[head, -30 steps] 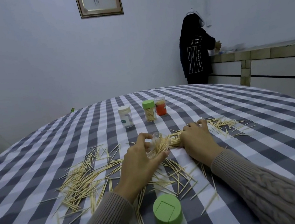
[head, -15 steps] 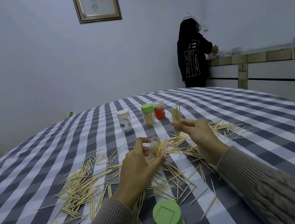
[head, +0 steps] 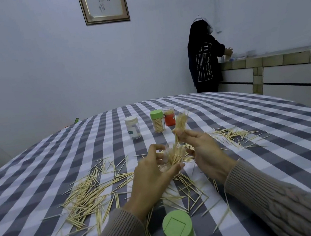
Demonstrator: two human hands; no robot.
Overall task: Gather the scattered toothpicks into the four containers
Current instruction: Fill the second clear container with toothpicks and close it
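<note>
The right hand [head: 200, 147] is pinching a small bundle of toothpicks [head: 180, 126] between thumb and fingertips, the sticks standing nearly upright and fanning a little at their upper ends, while the left hand [head: 151, 176] is curling its fingers and thumb around a clear container [head: 171, 158] that is already bristling with toothpicks. In this single head view the container is sitting just below and slightly left of the bundle, its mouth seemingly tilted up toward the right hand, though the clear wall is hard to make out behind the sticks. The bundle's long axis is running roughly in line with the container's opening, so the coming move looks like a short push down and leftward, with the right hand being the nearer one to do it. Loose toothpicks [head: 89, 195] are lying thickly scattered on the checked counter [head: 276, 160] to the left of the hands, and a thinner patch [head: 235, 136] is lying to the right. A green lid [head: 177, 228] is resting close to the person, near the forearms. Farther back, three more containers are standing close together: a white-capped one [head: 132, 127], a green-capped one [head: 157, 121] full of toothpicks, and an orange one [head: 169, 116].
</note>
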